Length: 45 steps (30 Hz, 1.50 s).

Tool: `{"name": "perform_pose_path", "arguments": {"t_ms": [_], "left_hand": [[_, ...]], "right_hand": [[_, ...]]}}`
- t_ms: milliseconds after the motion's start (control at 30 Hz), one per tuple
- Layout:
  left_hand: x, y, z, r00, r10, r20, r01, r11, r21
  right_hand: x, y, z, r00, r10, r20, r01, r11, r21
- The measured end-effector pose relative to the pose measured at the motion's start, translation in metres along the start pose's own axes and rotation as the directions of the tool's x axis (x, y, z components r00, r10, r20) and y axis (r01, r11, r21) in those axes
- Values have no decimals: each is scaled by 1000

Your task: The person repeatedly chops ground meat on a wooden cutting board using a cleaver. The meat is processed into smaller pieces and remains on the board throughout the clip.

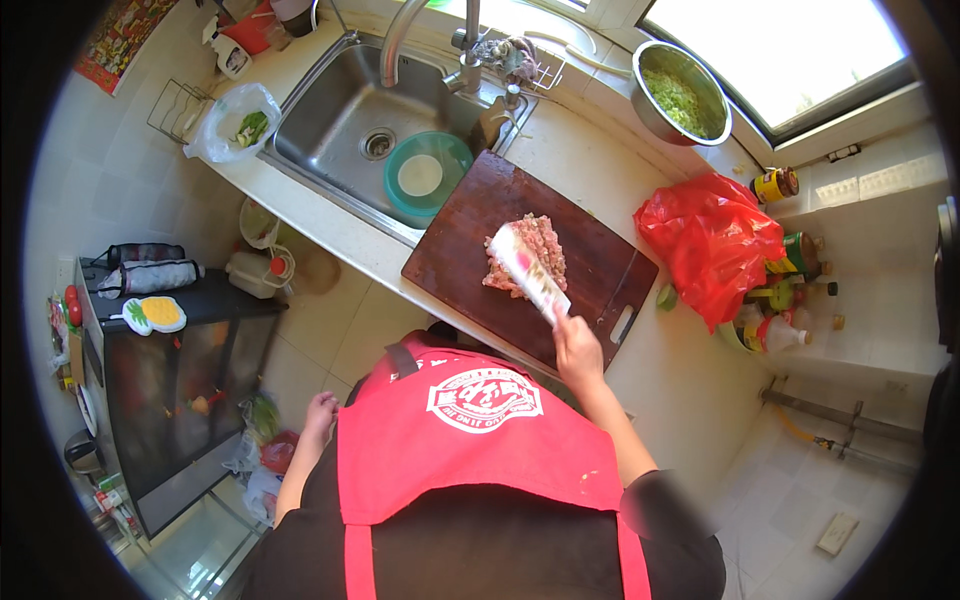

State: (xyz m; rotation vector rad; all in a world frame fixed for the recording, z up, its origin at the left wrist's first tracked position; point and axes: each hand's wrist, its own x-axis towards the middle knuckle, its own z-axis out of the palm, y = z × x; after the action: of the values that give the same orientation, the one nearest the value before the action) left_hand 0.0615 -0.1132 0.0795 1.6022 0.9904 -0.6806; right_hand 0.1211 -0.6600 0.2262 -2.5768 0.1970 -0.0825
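My right hand (579, 352) grips the handle of a cleaver (525, 266), whose blade lies over a flattened mound of minced meat (544, 244) and hides part of it. Under the meat is a dark reddish-brown wooden cutting board (465, 255), set at a slant on the counter with one corner over the sink's edge. A slot handle is cut into its right end. My left hand (322, 411) hangs at my side, away from the counter, with its fingers curled. Nothing can be seen in it.
A steel sink (322, 112) holds a green basin (427, 172). A bowl of chopped greens (675, 101) stands on the window ledge. At the right are a red plastic bag (709, 240) and several bottles (776, 330). A white bag (236, 124) with vegetable scraps sits left of the sink.
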Motion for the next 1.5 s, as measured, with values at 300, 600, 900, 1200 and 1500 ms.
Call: {"name": "perform_pose_path", "arguments": {"t_ms": [300,600,900,1200,1500], "left_hand": [[-12,23,-2,998,-30,56,26,998,65],[-4,61,7,994,70,80,-87,967,240],[8,48,16,993,62,101,-74,989,125],[8,42,1,998,7,57,-14,993,120],[1,47,7,999,35,38,-39,993,114]], "right_hand": [[-20,-7,70,980,-147,134,153,987,-40],[55,4,71,717,427,551,-576,-82,813],[22,27,-16,678,444,586,-665,29,747],[52,-23,8,912,401,88,-376,902,-212],[49,-14,0,914,403,52,-381,895,-231]]}}
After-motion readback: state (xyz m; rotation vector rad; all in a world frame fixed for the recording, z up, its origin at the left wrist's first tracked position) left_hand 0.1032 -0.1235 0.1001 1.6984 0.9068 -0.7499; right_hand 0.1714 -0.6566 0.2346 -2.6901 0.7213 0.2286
